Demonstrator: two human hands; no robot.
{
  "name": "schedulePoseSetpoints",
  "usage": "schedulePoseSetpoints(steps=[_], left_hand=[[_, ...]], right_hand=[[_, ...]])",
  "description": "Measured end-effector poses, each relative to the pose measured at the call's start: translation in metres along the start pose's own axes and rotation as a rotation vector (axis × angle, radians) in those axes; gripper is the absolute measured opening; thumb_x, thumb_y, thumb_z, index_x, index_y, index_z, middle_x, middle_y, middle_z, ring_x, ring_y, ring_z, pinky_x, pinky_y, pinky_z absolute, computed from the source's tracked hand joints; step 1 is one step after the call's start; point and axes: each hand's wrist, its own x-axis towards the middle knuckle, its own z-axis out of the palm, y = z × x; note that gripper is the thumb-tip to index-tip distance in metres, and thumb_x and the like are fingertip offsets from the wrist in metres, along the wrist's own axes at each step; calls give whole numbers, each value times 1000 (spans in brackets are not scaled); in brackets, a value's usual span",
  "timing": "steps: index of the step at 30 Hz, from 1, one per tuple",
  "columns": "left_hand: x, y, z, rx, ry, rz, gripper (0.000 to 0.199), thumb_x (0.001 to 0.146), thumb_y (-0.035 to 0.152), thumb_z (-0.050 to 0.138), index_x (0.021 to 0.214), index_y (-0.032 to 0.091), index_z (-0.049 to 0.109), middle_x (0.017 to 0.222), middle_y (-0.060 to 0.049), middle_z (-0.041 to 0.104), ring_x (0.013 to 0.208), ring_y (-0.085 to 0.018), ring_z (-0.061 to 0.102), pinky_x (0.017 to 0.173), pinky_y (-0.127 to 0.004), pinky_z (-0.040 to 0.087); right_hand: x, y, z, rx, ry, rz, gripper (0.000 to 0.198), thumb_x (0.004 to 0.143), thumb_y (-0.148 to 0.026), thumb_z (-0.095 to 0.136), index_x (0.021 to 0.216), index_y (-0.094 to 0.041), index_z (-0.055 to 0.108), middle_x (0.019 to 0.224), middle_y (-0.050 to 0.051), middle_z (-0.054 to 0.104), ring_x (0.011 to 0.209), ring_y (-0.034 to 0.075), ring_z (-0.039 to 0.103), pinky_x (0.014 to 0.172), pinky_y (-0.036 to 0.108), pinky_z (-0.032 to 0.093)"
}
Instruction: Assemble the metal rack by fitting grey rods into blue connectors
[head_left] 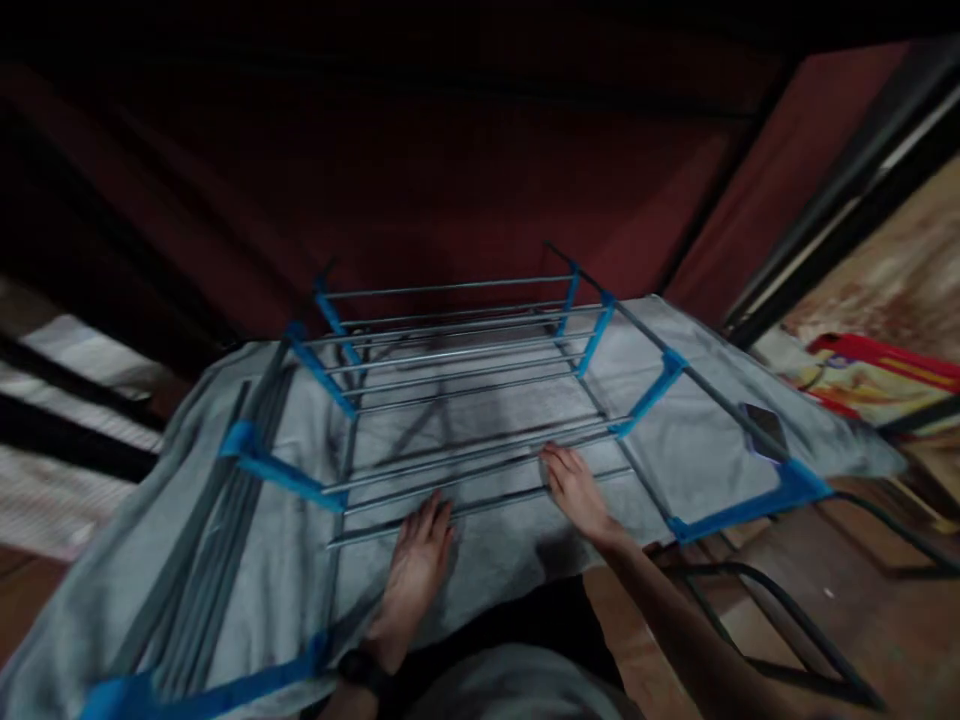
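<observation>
Two hands flat on a rack frame laid over grey cloth.

The grey cloth (pixel 675 440) is spread widest; the metal-rod rack (pixel 457 400) with blue brackets lies on its middle. Left hand (pixel 416 570) is opened flat by the nearest rod — right hand (pixel 577 490) is splayed, fingers touching the near rods, nothing gripped.

Both hands, left (pixel 416 570) and right (pixel 577 490), lie flat by the rack (pixel 457 390) rods on a grey cloth (pixel 697 450)

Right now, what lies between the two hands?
In the head view, grey cloth and thin metal rods of the rack span between left hand and right hand.
</observation>
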Motion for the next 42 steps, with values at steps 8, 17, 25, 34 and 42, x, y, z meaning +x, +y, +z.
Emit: schedulePoseSetpoints(steps=[8,17,25,34,42], left_hand=[[-11,19,-14,-102,-53,-32,49,100,13,41,148,16,51,150,-18,57,141,-29,52,119,-54,41],[-130,25,-74,-294,-154,7,57,94,11,50,148,31,56,152,-7,57,138,-25,57,111,-40,53],[-236,-68,-100,-336,204,-584,30,98,29,49,96,25,79,102,-6,79,93,-22,76,81,-30,64],[-60,-156,-79,-656,309,-609,38,93,39,54,119,15,67,124,-14,71,114,-27,67,106,-47,52],[-9,-154,-26,-872,98,-552,38,86,26,62,123,17,58,120,-12,68,111,-25,64,103,-46,51]], right_hand=[[43,-80,59,128,-310,-280,42,99,-14,47,136,-23,64,134,10,66,124,26,60,111,48,46],[80,-139,84,-27,-485,-362,51,98,-12,46,146,-20,57,141,14,63,120,28,64,105,42,49],[90,-154,92,1,-545,-333,45,104,-18,41,142,-27,62,137,9,68,115,24,69,101,36,50],[91,-161,95,6,-533,-237,40,105,-31,47,141,-27,62,133,11,70,117,25,69,100,37,51],[91,-164,99,-68,-513,-259,36,106,-34,45,134,-25,66,127,11,73,112,26,71,96,35,52]])
